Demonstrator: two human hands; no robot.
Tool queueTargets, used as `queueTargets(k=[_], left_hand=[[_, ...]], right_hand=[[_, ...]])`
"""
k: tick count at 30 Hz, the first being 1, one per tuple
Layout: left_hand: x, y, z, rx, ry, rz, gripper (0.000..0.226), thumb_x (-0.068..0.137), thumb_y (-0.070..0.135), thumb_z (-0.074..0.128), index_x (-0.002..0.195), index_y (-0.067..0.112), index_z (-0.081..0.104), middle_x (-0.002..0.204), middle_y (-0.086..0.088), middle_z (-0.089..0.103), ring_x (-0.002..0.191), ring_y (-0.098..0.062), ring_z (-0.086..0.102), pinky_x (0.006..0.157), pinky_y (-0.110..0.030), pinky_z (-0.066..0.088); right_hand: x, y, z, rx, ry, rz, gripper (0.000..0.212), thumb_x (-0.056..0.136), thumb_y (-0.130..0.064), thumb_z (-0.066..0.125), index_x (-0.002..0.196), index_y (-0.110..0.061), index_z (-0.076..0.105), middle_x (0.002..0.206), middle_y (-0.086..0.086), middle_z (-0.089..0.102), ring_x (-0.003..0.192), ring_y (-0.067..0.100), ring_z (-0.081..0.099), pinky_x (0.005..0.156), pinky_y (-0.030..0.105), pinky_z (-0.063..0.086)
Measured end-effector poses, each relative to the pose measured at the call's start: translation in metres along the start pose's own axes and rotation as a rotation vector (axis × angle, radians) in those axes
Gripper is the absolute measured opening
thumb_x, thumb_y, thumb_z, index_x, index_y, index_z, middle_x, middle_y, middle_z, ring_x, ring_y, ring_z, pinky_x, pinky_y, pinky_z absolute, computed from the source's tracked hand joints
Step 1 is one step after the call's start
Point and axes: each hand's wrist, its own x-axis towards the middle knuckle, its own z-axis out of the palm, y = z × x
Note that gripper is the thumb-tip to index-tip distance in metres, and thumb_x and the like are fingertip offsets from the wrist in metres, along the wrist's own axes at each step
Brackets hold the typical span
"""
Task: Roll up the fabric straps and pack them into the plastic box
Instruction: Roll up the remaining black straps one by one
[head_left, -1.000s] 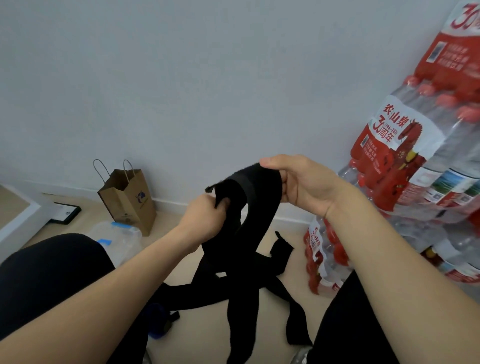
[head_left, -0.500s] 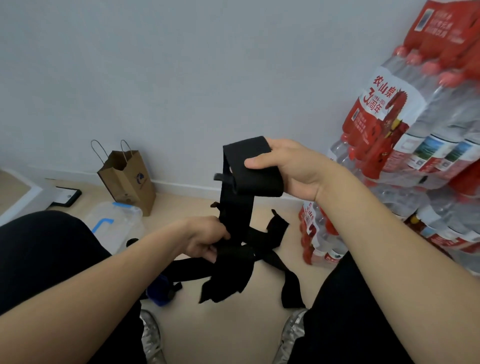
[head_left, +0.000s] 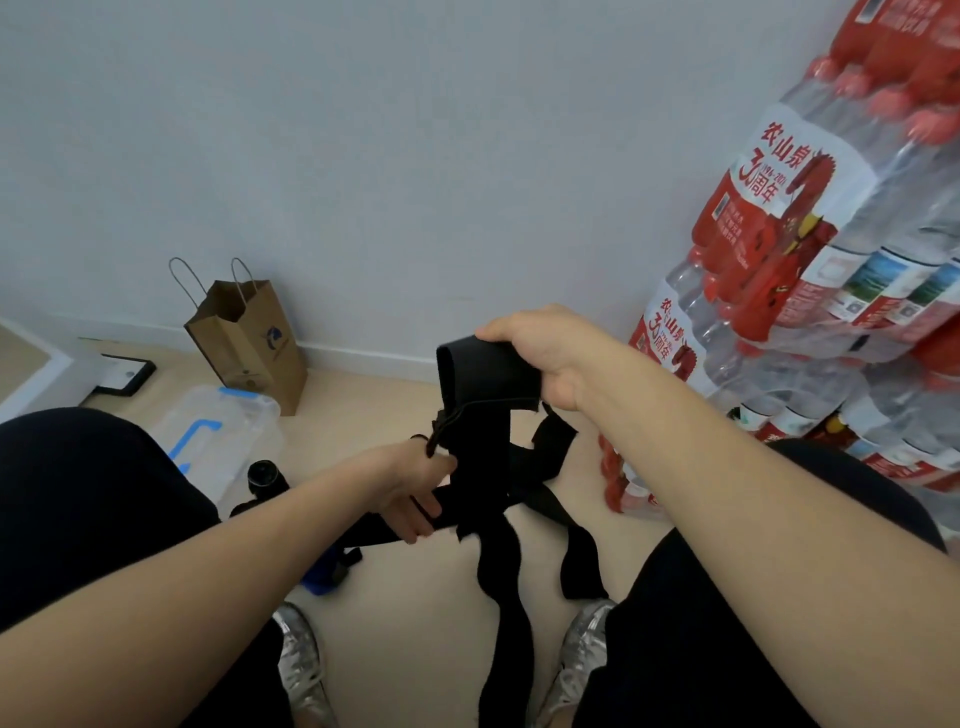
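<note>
- R hand (head_left: 550, 353) up top, fingers curled round strap (head_left: 485, 376) fold.
- L hand (head_left: 410, 486) below, gripping same strap; long axis ~vertical btwn hands.
- Nearer L: plastic box (head_left: 234, 431), floor-left.

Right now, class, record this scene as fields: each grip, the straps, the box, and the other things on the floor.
Right grip: holds the looped top of the black straps, raised
Left grip: holds the straps lower down
Strap tails: hang to the floor between the shoes
Plastic box: on the floor at left, near the paper bag
Right side: stacked water bottle packs
</note>
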Motion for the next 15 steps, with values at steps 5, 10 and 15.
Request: queueTargets(k=[5, 10, 15], left_hand=[[-0.015, 0.042, -0.030, -0.480, 0.162, 0.212, 0.043, 0.113, 0.041, 0.039, 0.116, 0.005, 0.062, 0.084, -0.018, 0.078, 0.065, -0.031, 0.079, 0.066, -0.045, 0.068], [-0.033, 0.067, -0.058, -0.539, 0.235, 0.472, 0.028, 0.104, 0.037, 0.069, 0.126, 0.023, 0.059, 0.115, -0.017, 0.074, 0.092, -0.033, 0.081, 0.067, -0.044, 0.068], [-0.036, 0.079, -0.067, -0.514, 0.412, 0.777, 0.010, 0.104, 0.012, 0.070, 0.114, 0.011, 0.069, 0.099, -0.019, 0.079, 0.084, -0.023, 0.080, 0.069, -0.030, 0.066]], right_hand=[[0.014, 0.010, 0.013, -0.090, 0.058, 0.022, 0.015, 0.099, -0.010, 0.067, 0.112, -0.006, 0.062, 0.115, 0.022, 0.074, 0.101, 0.037, 0.075, 0.085, 0.047, 0.065], [0.025, -0.001, 0.019, 0.029, 0.032, 0.068, 0.010, 0.103, -0.003, 0.057, 0.111, -0.005, 0.064, 0.117, 0.025, 0.072, 0.110, 0.040, 0.073, 0.095, 0.051, 0.063], [0.025, -0.025, 0.004, -0.110, 0.019, -0.096, 0.018, 0.101, -0.021, 0.070, 0.114, -0.009, 0.069, 0.105, 0.015, 0.078, 0.087, 0.026, 0.081, 0.057, 0.029, 0.060]])
